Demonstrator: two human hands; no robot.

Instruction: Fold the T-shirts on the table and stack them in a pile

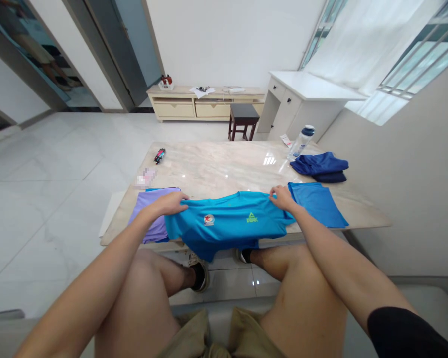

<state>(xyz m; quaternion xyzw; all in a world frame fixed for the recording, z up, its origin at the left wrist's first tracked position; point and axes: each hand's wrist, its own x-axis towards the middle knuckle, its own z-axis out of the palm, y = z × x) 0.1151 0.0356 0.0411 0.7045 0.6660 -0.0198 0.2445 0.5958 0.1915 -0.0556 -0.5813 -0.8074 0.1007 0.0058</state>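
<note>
A bright blue T-shirt (227,223) with a round badge and a green PEAK logo is stretched between my hands, its lower part hanging over the table's near edge. My left hand (173,203) pinches the shirt at its left shoulder area, and my right hand (282,198) pinches it on the right near the collar side. Beside my left hand lies a folded lilac garment (147,209), with some blue cloth showing at its edges. To the right of my right hand rests a folded blue garment (317,204).
On the marble table (216,164) are crumpled navy clothes (321,166), a clear water bottle (300,142) and a small dark-and-red object (160,155). Beyond it stand a dark stool (244,115), a low cabinet (175,109) and a white desk (309,89).
</note>
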